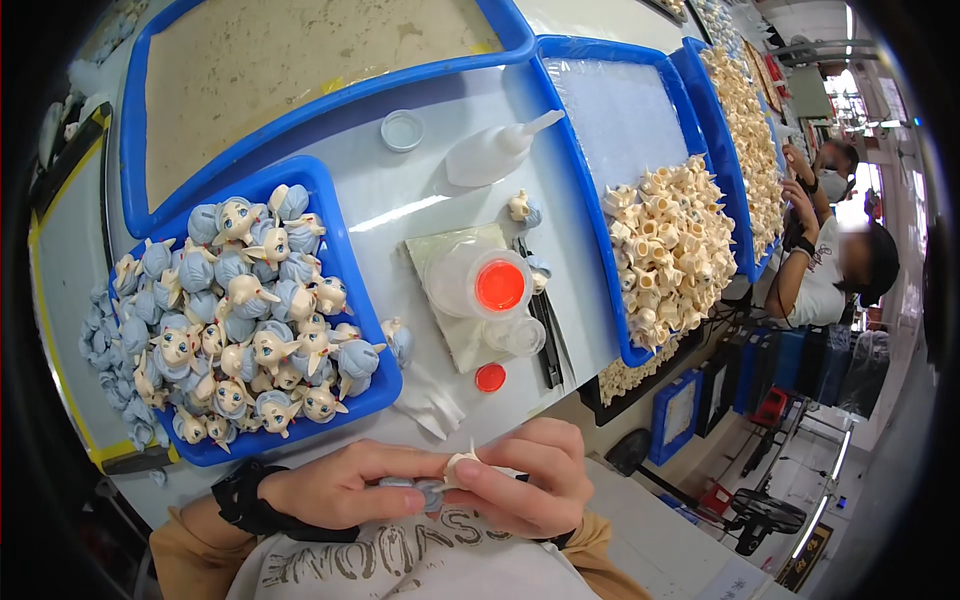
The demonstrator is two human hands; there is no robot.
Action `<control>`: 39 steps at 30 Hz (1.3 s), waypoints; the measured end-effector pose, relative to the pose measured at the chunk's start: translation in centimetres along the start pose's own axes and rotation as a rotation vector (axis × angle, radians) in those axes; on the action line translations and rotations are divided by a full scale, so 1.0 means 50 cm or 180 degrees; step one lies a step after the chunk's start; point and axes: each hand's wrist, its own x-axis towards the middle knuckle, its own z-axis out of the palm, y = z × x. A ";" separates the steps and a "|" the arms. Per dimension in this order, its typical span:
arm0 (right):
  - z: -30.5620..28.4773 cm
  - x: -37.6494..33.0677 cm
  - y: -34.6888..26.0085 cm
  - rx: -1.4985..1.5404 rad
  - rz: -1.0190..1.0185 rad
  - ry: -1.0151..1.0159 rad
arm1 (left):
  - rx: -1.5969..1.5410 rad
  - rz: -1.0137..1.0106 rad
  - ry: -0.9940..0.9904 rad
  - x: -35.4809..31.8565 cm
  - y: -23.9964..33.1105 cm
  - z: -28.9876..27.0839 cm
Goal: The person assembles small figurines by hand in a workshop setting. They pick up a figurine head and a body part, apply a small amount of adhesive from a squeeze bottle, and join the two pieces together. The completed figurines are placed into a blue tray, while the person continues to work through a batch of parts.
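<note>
Close to my chest, my two hands meet around small doll-head parts. My left hand point(350, 485) is closed on a grey-blue hair piece point(428, 492), its fingertips against the cream part. My right hand point(530, 480) pinches a cream doll face piece point(458, 470) with a pointed ear sticking up. The two parts touch or nearly touch; fingers hide most of them. Left of centre, a blue tray point(325, 190) is heaped with painted doll heads point(270, 345) with grey-blue hair. On the right, another blue tray point(590, 200) holds a pile of cream face pieces point(670, 250).
Between the trays stand a white squeeze bottle point(490, 155), a clear jar with red contents point(499, 285), a red cap point(490, 377) and black tweezers point(550, 355). Loose hair pieces point(110, 360) lie far left. A large blue-rimmed tray point(300, 115) is behind. Co-workers point(815, 260) sit at right.
</note>
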 end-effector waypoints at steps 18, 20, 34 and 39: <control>-0.044 0.018 0.088 -0.0172 0.1258 0.0739 | -0.0014 -0.0356 0.0239 0.006 0.025 0.001; -0.035 0.023 0.088 -0.0305 0.1224 0.0685 | -0.0007 -0.0343 0.0286 0.006 0.025 0.001; -0.035 0.049 0.085 -0.1167 0.0625 0.0041 | 0.0137 -0.0164 0.0399 0.006 0.019 -0.002; -0.032 0.057 0.080 -0.1307 0.0570 -0.0070 | 0.0145 -0.0191 0.0392 0.007 0.019 -0.003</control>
